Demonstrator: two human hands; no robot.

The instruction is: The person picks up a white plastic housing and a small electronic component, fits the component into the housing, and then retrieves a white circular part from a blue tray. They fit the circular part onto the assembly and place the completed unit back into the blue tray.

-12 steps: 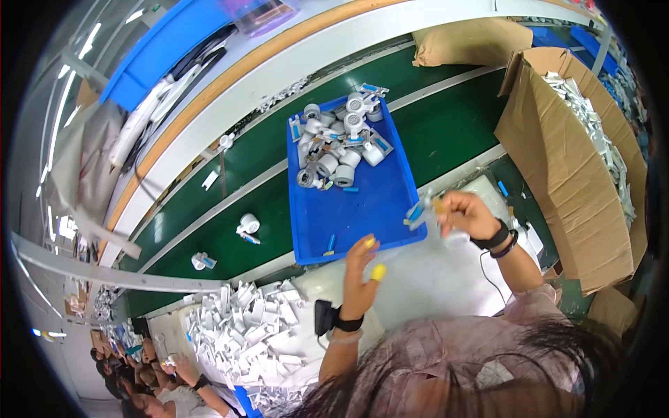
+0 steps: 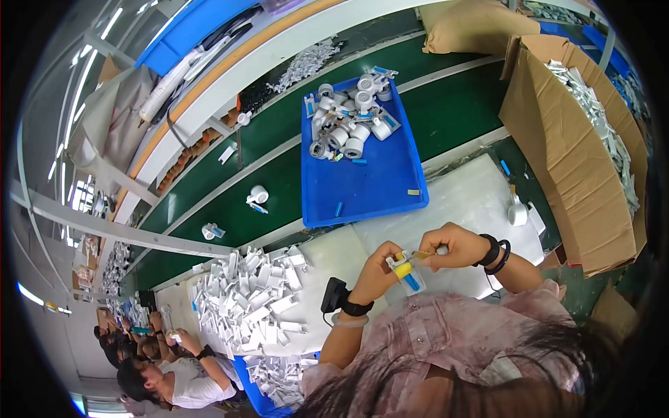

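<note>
My left hand (image 2: 376,273) pinches a small clear-and-white plastic part (image 2: 410,277) with a blue strip on it, held close to my chest. A yellow cover sits on the thumb, which presses on the part. My right hand (image 2: 456,247) is closed at the part's upper end, fingertips together. A small tan piece (image 2: 421,256) shows at those fingertips; whether it is held or worn on a finger I cannot tell. Beyond both hands lies a blue tray (image 2: 362,195), its far end heaped with round white-and-grey parts (image 2: 348,125), some bearing blue strips.
White plastic pieces (image 2: 251,296) lie piled at left, above a blue bin (image 2: 261,393) of more. A cardboard box (image 2: 557,160) full of white pieces stands at right, near a loose white round part (image 2: 518,213). Other parts (image 2: 258,195) rest on the green belt. A co-worker (image 2: 188,380) sits at lower left.
My right hand has come back from the tray's near right corner toward my chest. Both hands now meet, and the blue-striped part is in my left hand, which was open before.
</note>
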